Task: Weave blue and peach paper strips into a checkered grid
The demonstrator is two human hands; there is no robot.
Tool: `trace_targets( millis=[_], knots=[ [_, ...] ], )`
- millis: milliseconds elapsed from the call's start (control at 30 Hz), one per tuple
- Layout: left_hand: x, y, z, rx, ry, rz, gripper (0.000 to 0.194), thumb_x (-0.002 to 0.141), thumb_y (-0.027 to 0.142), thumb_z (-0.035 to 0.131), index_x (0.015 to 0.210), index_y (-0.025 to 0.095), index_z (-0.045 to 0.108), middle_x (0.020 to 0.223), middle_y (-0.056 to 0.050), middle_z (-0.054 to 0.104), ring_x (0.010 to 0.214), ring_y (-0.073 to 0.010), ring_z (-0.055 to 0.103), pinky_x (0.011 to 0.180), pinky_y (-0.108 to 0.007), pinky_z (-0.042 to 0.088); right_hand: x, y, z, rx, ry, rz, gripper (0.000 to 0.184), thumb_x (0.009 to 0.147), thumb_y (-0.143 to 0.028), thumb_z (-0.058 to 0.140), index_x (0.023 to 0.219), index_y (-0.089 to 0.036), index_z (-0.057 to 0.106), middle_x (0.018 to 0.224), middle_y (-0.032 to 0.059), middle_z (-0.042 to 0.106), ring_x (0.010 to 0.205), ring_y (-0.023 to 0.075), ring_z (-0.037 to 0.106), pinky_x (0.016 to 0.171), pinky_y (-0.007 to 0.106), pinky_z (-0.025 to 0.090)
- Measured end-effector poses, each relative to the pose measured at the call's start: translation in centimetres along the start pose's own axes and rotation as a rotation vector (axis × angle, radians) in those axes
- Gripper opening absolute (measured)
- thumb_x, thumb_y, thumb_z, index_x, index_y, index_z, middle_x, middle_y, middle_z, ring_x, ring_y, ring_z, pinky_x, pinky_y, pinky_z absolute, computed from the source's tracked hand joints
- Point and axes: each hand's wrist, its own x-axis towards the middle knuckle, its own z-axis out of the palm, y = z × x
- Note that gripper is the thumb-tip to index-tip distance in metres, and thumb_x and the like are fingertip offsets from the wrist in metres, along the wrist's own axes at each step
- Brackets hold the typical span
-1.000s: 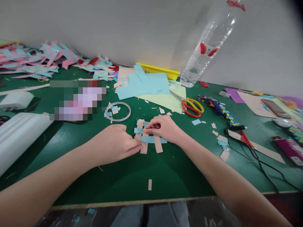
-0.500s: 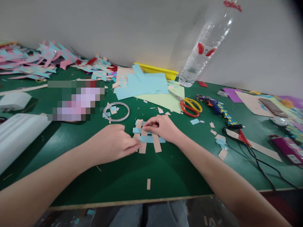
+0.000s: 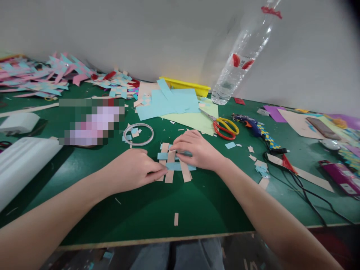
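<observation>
Your right hand (image 3: 197, 150) has spread over the weave (image 3: 173, 166) at 1 o'clock.
It lies on the table (image 3: 146, 217) between your hands; right thumb and fingers stand apart. Your left hand (image 3: 137, 167) touches the edge at 9 o'clock; whether it pinches cannot be told. Caution: strips (image 3: 169, 177) look unfastened, so tugging one, or lifting the left hand early, could skew them.

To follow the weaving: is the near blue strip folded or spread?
Spread: the near blue strip runs straight across the beige strips, its right end visible.
</observation>
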Motion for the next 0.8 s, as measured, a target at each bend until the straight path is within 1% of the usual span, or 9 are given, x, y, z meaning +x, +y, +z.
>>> trace_targets(
  millis=[67, 133, 233, 367, 533, 733, 800],
  knots=[
    [-0.03, -0.02, 0.05, 0.006, 0.000, 0.000, 0.046, 0.104, 0.035, 0.038, 0.071, 0.022, 0.068, 0.050, 0.004, 0.060, 0.044, -0.0142, 0.040, 0.052, -0.028, 0.026, 0.07, -0.07, 0.40, -0.086, -0.006, -0.065, 0.020, 0.096, -0.018, 0.053, 0.113, -0.018, 0.065, 0.112, 0.0053, 0.070, 0.101, 0.0195, 0.059, 0.090, 0.035, 0.039],
    [-0.10, -0.07, 0.14, 0.022, 0.008, 0.004, 0.048, 0.104, 0.036, 0.037, 0.070, 0.022, 0.068, 0.050, 0.003, 0.061, 0.044, -0.0146, 0.041, 0.052, -0.028, 0.026, 0.22, -0.26, 0.71, -0.203, 0.004, -0.122, 0.023, 0.098, -0.015, 0.048, 0.114, -0.019, 0.064, 0.113, 0.0050, 0.071, 0.101, 0.0192, 0.058, 0.091, 0.035, 0.039],
    [-0.22, -0.15, 0.29, 0.047, 0.018, 0.015, 0.050, 0.104, 0.038, 0.035, 0.071, 0.022, 0.069, 0.051, 0.002, 0.062, 0.045, -0.0154, 0.042, 0.052, -0.029, 0.026, 0.39, -0.49, 0.81, -0.340, 0.007, -0.228, 0.025, 0.100, -0.011, 0.044, 0.112, -0.019, 0.064, 0.114, 0.0049, 0.070, 0.100, 0.0181, 0.057, 0.092, 0.035, 0.041],
    [-0.20, -0.18, 0.30, 0.043, -0.008, 0.007, 0.049, 0.105, 0.038, 0.034, 0.075, 0.023, 0.070, 0.053, 0.001, 0.064, 0.046, -0.0157, 0.045, 0.053, -0.029, 0.027, 0.45, -0.42, 0.76, -0.443, 0.038, -0.340, 0.022, 0.100, -0.012, 0.046, 0.107, -0.016, 0.065, 0.109, 0.0048, 0.070, 0.097, 0.0178, 0.059, 0.087, 0.034, 0.045],
    [-0.13, -0.17, 0.21, 0.030, -0.023, -0.012, 0.050, 0.104, 0.037, 0.036, 0.066, 0.022, 0.065, 0.050, 0.001, 0.061, 0.047, -0.0161, 0.045, 0.053, -0.029, 0.027, 0.50, -0.27, 0.94, -0.494, 0.070, -0.412, 0.020, 0.100, -0.014, 0.046, 0.104, -0.014, 0.066, 0.105, 0.0064, 0.071, 0.092, 0.0166, 0.062, 0.080, 0.033, 0.049],
    [-0.16, -0.19, 0.22, 0.004, -0.008, -0.009, 0.047, 0.104, 0.038, 0.037, 0.072, 0.023, 0.068, 0.051, 0.002, 0.062, 0.046, -0.0154, 0.042, 0.052, -0.028, 0.025, 0.45, -0.03, 1.00, -0.479, 0.132, -0.405, 0.022, 0.100, -0.017, 0.048, 0.091, -0.015, 0.068, 0.096, 0.0050, 0.073, 0.086, 0.0157, 0.064, 0.072, 0.031, 0.051],
    [-0.13, -0.18, 0.20, -0.002, -0.005, -0.006, 0.047, 0.104, 0.038, 0.037, 0.072, 0.023, 0.068, 0.052, 0.002, 0.063, 0.046, -0.0152, 0.042, 0.052, -0.028, 0.025, 0.47, -0.02, 1.02, -0.477, 0.126, -0.398, 0.024, 0.100, -0.017, 0.047, 0.089, -0.015, 0.069, 0.092, 0.0043, 0.074, 0.084, 0.0155, 0.064, 0.070, 0.030, 0.051]
  ],
)
